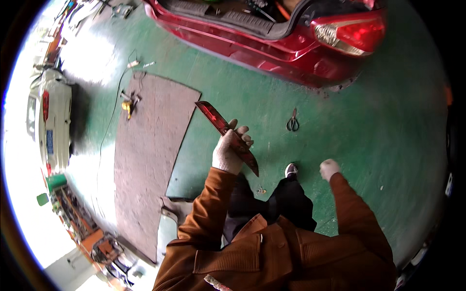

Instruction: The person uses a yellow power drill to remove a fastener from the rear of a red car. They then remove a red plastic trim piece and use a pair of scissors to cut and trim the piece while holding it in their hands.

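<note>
My left hand [228,153], in a white knit glove, is closed round a long, narrow dark red car part [217,119]. The part has a glossy face and slanted, pointed ends; it is held at a slant in front of me, above the floor. Thumb and fingers wrap its middle and hide some of it. Away to the right, my right hand [329,169], also gloved in white, hangs with its fingers curled in, slightly blurred. Nothing shows in it. Between the hands and the red car lies a pair of scissors [292,121] on the green floor.
A red car's rear bumper [272,53] and tail light [347,35] stand ahead, its boot open with tools inside. At left are a flat brown board [145,116], a yellow power tool [127,105], a cable, a white car [54,121] and a cluttered rack [80,223].
</note>
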A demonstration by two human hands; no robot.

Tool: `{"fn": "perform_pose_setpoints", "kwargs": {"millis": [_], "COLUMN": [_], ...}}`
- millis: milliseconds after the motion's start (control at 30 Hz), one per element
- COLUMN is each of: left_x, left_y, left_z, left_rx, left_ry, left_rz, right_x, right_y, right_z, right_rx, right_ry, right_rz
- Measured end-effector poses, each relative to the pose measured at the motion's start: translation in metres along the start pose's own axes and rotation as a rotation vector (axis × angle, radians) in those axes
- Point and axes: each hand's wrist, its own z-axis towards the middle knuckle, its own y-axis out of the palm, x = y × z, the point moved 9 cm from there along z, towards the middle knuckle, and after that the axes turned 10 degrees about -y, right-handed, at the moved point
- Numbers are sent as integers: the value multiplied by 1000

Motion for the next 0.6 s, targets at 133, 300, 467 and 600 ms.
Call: {"fn": "perform_pose_setpoints", "kwargs": {"millis": [133, 300, 467, 600], "left_x": [-78, -142, -170, -175], "left_y": [-27, -94, -158, -216], "left_z": [14, 51, 84, 96], "left_rx": [38, 59, 64, 118], "left_ry": [-78, -64, 27, 127], "left_rz": [-207, -315, -413, -368], "right_x": [-2, 99, 159, 108], "right_y": [-80, -74, -9, 83], "right_z": [60, 112, 218, 311], "right_rx": [53, 36, -61, -126], "right_ry": [14, 229, 80, -218], "right_rz": [-48, 111, -536, -968]}}
